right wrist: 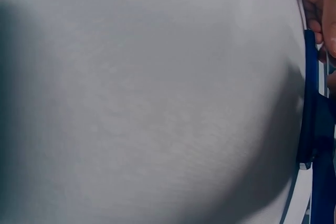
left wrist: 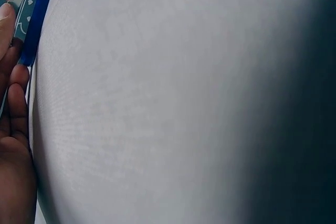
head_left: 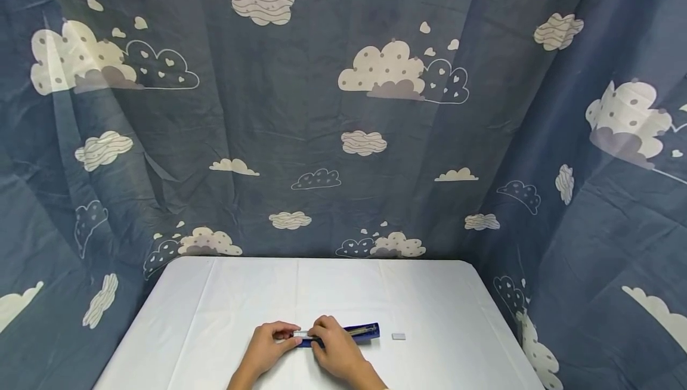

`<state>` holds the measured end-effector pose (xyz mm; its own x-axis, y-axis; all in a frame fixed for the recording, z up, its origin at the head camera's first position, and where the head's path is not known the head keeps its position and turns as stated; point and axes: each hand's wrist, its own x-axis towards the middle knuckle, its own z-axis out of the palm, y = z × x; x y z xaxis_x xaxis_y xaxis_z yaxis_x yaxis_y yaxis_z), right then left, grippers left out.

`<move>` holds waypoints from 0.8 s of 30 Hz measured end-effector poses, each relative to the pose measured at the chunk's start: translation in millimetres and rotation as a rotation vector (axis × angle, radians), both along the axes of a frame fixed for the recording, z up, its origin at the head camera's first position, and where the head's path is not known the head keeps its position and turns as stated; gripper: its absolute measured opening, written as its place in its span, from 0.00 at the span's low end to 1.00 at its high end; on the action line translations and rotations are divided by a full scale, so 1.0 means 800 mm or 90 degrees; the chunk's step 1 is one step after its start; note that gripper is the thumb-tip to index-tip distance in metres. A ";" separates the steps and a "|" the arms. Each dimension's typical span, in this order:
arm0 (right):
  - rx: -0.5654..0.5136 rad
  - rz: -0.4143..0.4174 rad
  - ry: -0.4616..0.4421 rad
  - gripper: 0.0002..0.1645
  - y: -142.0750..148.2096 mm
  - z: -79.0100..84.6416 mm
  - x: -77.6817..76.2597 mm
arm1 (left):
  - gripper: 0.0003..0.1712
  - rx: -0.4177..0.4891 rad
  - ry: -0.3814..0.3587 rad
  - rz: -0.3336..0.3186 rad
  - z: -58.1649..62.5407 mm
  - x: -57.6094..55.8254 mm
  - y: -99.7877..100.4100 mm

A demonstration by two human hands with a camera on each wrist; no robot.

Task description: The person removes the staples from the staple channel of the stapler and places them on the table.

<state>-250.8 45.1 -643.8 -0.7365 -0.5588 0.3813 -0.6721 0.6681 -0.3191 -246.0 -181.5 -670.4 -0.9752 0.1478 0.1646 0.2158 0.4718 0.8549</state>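
Observation:
An opened blue stapler (head_left: pixel 370 333) lies lengthwise across the near part of the table, its lid swung out to the right with a metal strip along it. At the silver left end, my left hand (head_left: pixel 265 345) pinches with thumb and fingers. My right hand (head_left: pixel 337 347) grips the middle, its fingers covering part of the stapler. The left wrist view catches the blue edge (left wrist: pixel 34 30) beside shiny metal that mirrors the curtain. On the right wrist side, the dark blue body (right wrist: pixel 311 98) runs along the frame's edge. The fingers hide what lies inside the silver channel.
A small grey staple strip (head_left: pixel 398 336) lies on the white table (head_left: pixel 456 312), a little right of the stapler. Blue curtains (head_left: pixel 316 115) with cloud prints hang behind the table and along both sides.

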 end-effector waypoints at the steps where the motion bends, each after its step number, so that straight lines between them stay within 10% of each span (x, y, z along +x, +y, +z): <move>1: 0.004 -0.002 0.002 0.11 0.000 -0.001 0.001 | 0.15 0.003 -0.005 0.000 0.000 0.000 0.000; 24: -0.144 -0.076 -0.027 0.06 -0.017 -0.010 0.007 | 0.12 0.026 -0.006 0.007 0.001 -0.002 0.002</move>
